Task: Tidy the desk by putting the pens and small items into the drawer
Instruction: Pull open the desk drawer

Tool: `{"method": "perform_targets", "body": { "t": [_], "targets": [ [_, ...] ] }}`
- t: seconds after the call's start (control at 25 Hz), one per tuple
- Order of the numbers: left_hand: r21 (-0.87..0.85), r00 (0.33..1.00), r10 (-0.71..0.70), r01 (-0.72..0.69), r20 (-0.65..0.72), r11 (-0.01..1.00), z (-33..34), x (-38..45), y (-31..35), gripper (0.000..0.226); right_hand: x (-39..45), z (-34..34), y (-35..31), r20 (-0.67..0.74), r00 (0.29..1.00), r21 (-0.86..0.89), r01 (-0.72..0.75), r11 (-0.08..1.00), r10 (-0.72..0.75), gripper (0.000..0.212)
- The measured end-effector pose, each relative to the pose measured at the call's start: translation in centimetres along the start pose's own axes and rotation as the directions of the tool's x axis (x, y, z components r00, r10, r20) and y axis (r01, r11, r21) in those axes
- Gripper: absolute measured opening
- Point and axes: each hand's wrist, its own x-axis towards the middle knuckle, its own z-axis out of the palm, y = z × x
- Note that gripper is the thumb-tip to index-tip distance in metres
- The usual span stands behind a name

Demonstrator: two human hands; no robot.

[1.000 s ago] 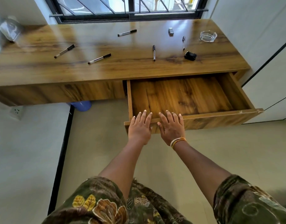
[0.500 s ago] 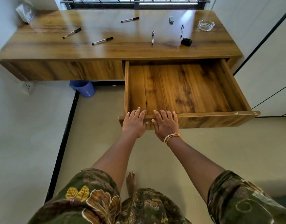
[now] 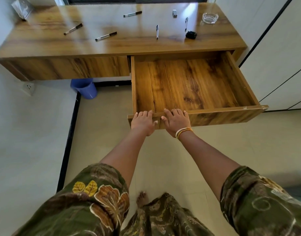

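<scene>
The wooden drawer [image 3: 228, 114] stands pulled far out of the desk [image 3: 44, 46], with nothing inside it. My left hand [image 3: 143, 122] and my right hand [image 3: 176, 120] both grip its front panel at the left end, fingers hooked over the top edge. On the desk top lie several pens: one at the left [image 3: 73, 29], one left of centre [image 3: 105, 36], one at the back [image 3: 132, 14], one in the middle [image 3: 157, 31] and one to the right [image 3: 186, 23]. A small black item [image 3: 191, 34] and a small silver item [image 3: 174, 13] lie near them.
A glass ashtray [image 3: 210, 17] sits at the desk's back right. A clear plastic bag [image 3: 22, 7] lies at the back left corner. A blue bucket [image 3: 84, 88] stands on the floor under the desk. A white wall with dark lines [image 3: 282, 57] borders the right.
Both hands have drawn the drawer further out toward me. Their fingers went from lying flat over the front edge to curling around it. The view has tilted down.
</scene>
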Motion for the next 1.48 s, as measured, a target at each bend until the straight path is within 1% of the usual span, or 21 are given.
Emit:
{"method": "perform_targets", "body": {
  "t": [0.12, 0.2, 0.32, 0.44, 0.56, 0.68, 0.8, 1.0, 1.16, 1.28, 1.48],
  "targets": [
    [-0.015, 0.999, 0.016, -0.015, 0.040, 1.000, -0.8, 0.4, -0.3, 0.062, 0.3, -0.6, -0.6, 0.051, 0.998, -0.003, -0.035, 0.999, 0.035, 0.056],
    [-0.028, 0.999, 0.025, -0.024, 0.026, 0.999, -1.3, 0.5, -0.4, 0.060, 0.7, -1.0, -0.9, 0.049, 0.997, -0.005, -0.054, 0.999, 0.054, 0.058],
    [-0.031, 0.997, 0.015, -0.017, -0.072, 0.999, -2.5, 0.4, -1.4, 0.062, 1.8, -2.0, -1.3, 0.022, 0.999, 0.010, -0.036, 0.999, 0.036, 0.059],
    [-0.080, 0.984, -0.065, 0.053, -0.166, 0.995, -4.7, 0.9, -3.1, 0.063, 4.2, -3.6, -2.4, -0.015, 1.000, 0.021, 0.027, 0.999, -0.026, 0.060],
    [-0.118, 0.971, -0.129, 0.107, -0.202, 0.987, -6.6, 1.8, -5.5, 0.064, 7.3, -4.9, -4.3, -0.038, 0.996, 0.013, 0.082, 0.997, -0.082, 0.061],
    [-0.109, 0.959, -0.166, 0.144, -0.228, 0.984, -8.2, 3.4, -9.5, 0.064, 11.1, -5.6, -7.8, -0.045, 0.992, 0.030, 0.118, 0.993, -0.116, 0.059],
    [-0.083, 0.950, -0.172, 0.155, -0.261, 0.984, -10.4, 6.2, -14.8, 0.064, 15.7, -6.0, -12.1, -0.063, 0.990, 0.054, 0.131, 0.990, -0.128, 0.058],
    [-0.056, 0.947, -0.122, 0.110, -0.296, 0.992, -15.1, 11.3, -22.9, 0.063, 23.1, -6.2, -18.1, -0.082, 0.995, 0.094, 0.064, 0.994, -0.056, 0.060],
    [-0.042, 0.945, -0.110, 0.102, -0.309, 0.994, -17.7, 15.1, -28.8, 0.063, 28.4, -6.6, -21.8, -0.117, 0.992, 0.113, 0.065, 0.992, -0.051, 0.058],
    [-0.054, 0.950, -0.125, 0.114, -0.285, 0.992, -18.5, 17.6, -31.4, 0.064, 31.6, -6.7, -23.0, -0.124, 0.992, 0.107, 0.050, 0.993, -0.037, 0.058],
    [-0.051, 0.962, -0.095, 0.085, -0.255, 0.995, -20.0, 23.1, -33.9, 0.064, 38.0, -6.9, -24.5, -0.141, 0.990, 0.108, 0.029, 0.994, -0.014, 0.055]
  ]
}}
